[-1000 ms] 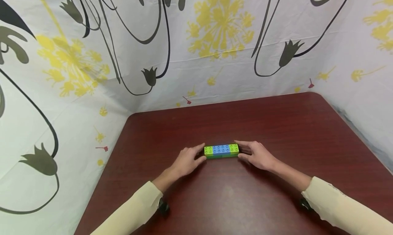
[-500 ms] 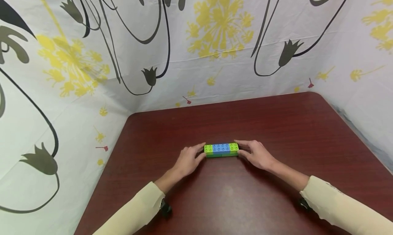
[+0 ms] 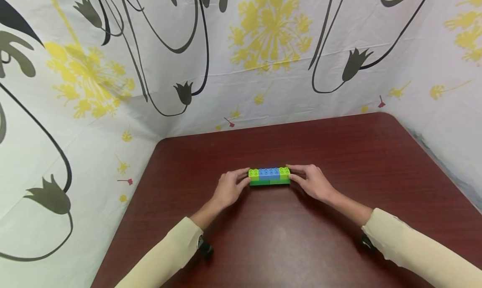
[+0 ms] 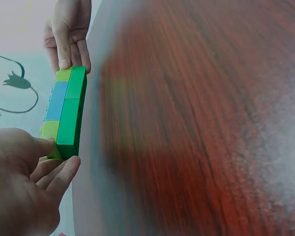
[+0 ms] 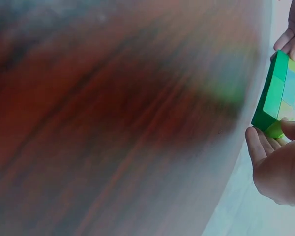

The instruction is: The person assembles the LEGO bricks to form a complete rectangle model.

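Observation:
Between my two hands is a bar of joined toy building bricks (image 3: 269,175). Its top layer has a blue brick (image 4: 56,101) with a lime green brick at each end; two darker green bricks (image 5: 274,96) form the lower layer. My left hand (image 3: 228,190) pinches the left end between thumb and fingers. At the other end, my right hand (image 3: 315,183) pinches the bar in the same way. The bar appears held level, just above the dark red table, its studs facing up. Some fingertips are hidden behind its ends.
The reddish-brown table (image 3: 278,237) has a glossy wood-grain top with rounded far corners. A white cloth (image 3: 241,91) with yellow and grey flower prints hangs behind it and along the sides. Dark wrist devices (image 3: 205,247) show beneath the cream sleeves (image 3: 165,250).
Both hands have closed in on the bar's ends and raised it; it now sits a little higher and slightly left in the head view, with more of its front face showing.

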